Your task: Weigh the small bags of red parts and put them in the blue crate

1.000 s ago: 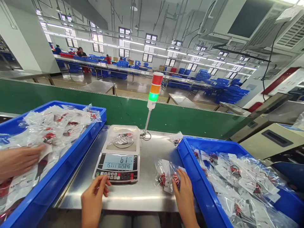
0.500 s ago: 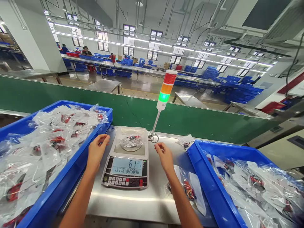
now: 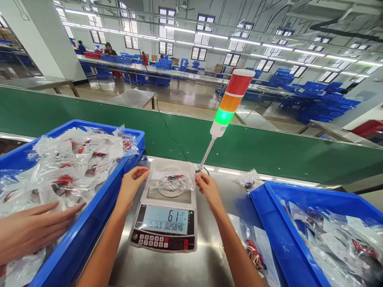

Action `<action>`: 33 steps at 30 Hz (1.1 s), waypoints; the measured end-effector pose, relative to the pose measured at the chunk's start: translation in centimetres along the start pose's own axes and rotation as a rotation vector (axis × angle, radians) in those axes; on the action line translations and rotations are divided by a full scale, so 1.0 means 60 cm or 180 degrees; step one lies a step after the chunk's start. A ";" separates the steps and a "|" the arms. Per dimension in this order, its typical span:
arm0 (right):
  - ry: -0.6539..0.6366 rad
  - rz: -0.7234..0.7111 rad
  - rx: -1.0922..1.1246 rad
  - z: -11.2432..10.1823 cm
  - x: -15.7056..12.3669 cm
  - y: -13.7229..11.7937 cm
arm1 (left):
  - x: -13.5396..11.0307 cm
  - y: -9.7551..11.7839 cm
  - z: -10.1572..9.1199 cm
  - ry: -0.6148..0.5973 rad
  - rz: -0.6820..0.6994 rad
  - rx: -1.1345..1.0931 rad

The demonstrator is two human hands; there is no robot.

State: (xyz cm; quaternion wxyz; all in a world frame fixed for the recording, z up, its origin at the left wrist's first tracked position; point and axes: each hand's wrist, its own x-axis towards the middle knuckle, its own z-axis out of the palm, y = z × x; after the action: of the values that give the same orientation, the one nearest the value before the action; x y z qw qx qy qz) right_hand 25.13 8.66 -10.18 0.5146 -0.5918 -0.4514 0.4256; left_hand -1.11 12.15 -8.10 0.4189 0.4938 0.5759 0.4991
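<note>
A counting scale point(image 3: 166, 219) stands on the steel table, its display reading 61. On its pan lies a clear bag point(image 3: 172, 182) with a dark red part inside. My left hand point(image 3: 131, 186) is at the bag's left edge, fingers curled onto it. My right hand point(image 3: 208, 189) pinches the bag's right edge. Both forearms reach in along the two sides of the scale.
Blue trays full of similar bags stand at the left point(image 3: 89, 223) and at the right point(image 3: 287, 239). Another person's hand point(image 3: 32, 229) rests in the left tray. Loose bags point(image 3: 253, 251) lie by my right forearm. A signal tower point(image 3: 229, 105) lit green and a green conveyor point(image 3: 269, 153) are behind.
Both my hands moved from the table's front edge up to the scale pan and closed on the bag's edges. The other person's hand is back in the left tray.
</note>
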 end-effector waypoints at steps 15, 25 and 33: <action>-0.0017 0.0144 0.0228 0.003 -0.003 -0.007 | 0.000 -0.004 0.006 -0.0070 -0.0097 -0.0032; 0.0078 0.0108 0.0164 0.008 -0.009 -0.006 | 0.002 -0.001 0.009 -0.0022 0.0007 -0.0118; -0.0028 0.0084 0.0187 0.007 -0.022 -0.009 | 0.004 -0.006 0.012 -0.0007 -0.0009 -0.0171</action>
State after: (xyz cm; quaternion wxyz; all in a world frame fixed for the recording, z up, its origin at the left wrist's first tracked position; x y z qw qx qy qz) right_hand 24.36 7.53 -9.62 0.5241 -0.5805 -0.4332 0.4480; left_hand -0.50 12.52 -8.59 0.4333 0.4820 0.5626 0.5132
